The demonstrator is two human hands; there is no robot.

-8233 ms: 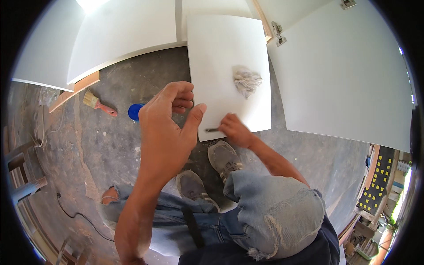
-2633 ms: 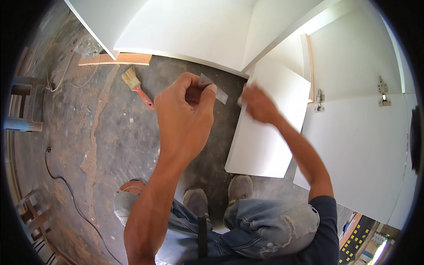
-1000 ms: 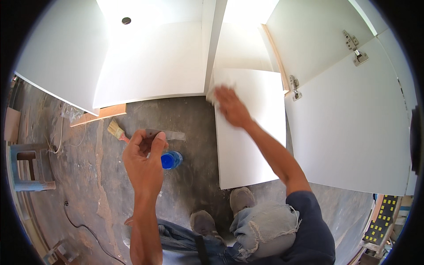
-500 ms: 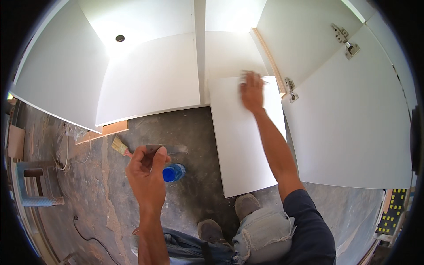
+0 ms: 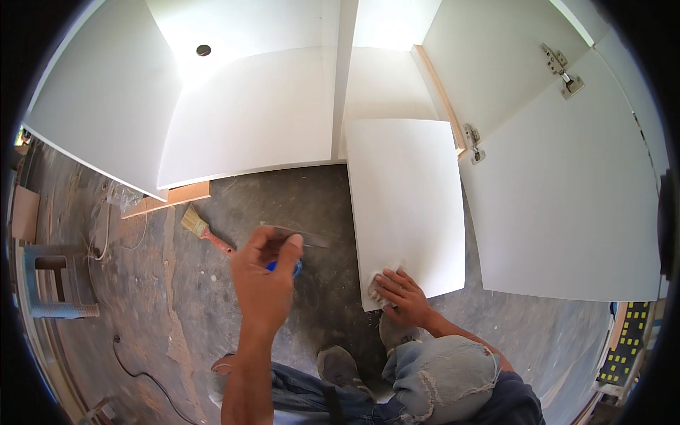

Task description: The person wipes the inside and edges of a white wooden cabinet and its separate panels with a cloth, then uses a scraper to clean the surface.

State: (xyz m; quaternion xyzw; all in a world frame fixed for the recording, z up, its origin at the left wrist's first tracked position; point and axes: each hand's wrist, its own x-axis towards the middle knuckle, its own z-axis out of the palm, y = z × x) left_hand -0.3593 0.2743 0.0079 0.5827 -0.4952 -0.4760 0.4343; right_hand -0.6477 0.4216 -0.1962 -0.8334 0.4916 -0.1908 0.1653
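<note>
Between the thumb and fingers of my left hand is a thin, flat metal scraper blade, held above the floor and pointing right. My right hand presses a crumpled whitish cloth onto the white panel, close to its near left corner. That panel juts out from the cabinet toward my knees. Partly hidden behind my left hand is a blue-capped bottle. A paintbrush with a red handle lies on the floor just left of that hand.
The white cabinet spans the far side, with a door swung out on metal hinges at right. A wooden strip lies under its left part. A plastic stool stands at left, near a black cable.
My right hand has swept from the panel's far end down to its near left corner, with the cloth now visible. My left hand has shifted slightly right, still pinching the blade.
</note>
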